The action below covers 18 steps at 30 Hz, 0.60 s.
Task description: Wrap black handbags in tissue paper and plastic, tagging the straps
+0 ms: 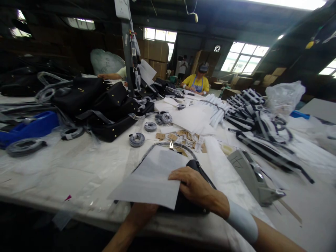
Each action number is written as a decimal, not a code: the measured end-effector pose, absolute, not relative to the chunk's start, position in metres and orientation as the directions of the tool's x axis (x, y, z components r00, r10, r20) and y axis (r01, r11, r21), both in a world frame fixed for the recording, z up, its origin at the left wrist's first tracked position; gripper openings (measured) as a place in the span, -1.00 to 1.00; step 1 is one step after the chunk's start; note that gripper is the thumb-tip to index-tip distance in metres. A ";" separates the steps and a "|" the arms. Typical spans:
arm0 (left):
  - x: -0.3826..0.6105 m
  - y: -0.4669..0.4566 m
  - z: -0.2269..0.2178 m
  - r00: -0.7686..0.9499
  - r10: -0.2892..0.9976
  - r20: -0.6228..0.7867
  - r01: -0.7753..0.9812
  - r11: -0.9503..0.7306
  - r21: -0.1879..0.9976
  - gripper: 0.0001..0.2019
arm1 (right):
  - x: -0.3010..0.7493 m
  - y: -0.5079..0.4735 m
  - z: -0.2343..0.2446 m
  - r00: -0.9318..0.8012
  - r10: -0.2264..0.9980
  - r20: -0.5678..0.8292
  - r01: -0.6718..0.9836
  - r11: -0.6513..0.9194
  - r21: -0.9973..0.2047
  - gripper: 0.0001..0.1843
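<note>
A black handbag (194, 201) lies at the table's front edge, its wrapped handle arching away from me. Over much of it is a thin white foam sheet (154, 175). My right hand (195, 185) grips the sheet's right edge, fingers on top and thumb out of sight. Beneath the sheet's near edge, my left hand (144, 211) reaches toward the bag; its fingers are hidden by the sheet, so I cannot tell what they touch. A small metal tag or clasp (171, 145) shows at the top of the handle.
Black bags (110, 108) pile up at the left, with coiled straps (137, 139) nearby. Small brown card pieces (183, 138) lie beyond the handbag. At the right are a grey tape dispenser (252, 178) and wrapped black straps (267, 147). A co-worker in yellow (199, 84) sits across the table.
</note>
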<state>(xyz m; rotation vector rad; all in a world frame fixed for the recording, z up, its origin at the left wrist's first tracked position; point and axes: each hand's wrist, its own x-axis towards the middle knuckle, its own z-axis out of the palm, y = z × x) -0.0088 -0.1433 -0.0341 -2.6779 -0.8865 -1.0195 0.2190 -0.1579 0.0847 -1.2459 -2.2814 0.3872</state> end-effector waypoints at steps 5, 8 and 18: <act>0.000 -0.143 -0.010 0.521 0.615 0.592 0.512 -0.780 0.361 -0.72 | 0.233 -0.150 0.139 -0.320 0.630 0.707 0.800 0.579 -0.154 -0.81; 0.004 -0.140 0.002 0.504 0.733 0.458 0.421 -0.671 0.611 -0.67 | 0.244 -0.161 0.195 -0.351 0.430 0.832 0.859 0.502 0.103 -0.77; 0.006 -0.146 0.009 0.475 0.812 0.338 0.318 -0.517 0.795 -0.70 | 0.182 -0.178 0.145 -0.502 0.778 0.379 0.857 0.507 0.095 -0.84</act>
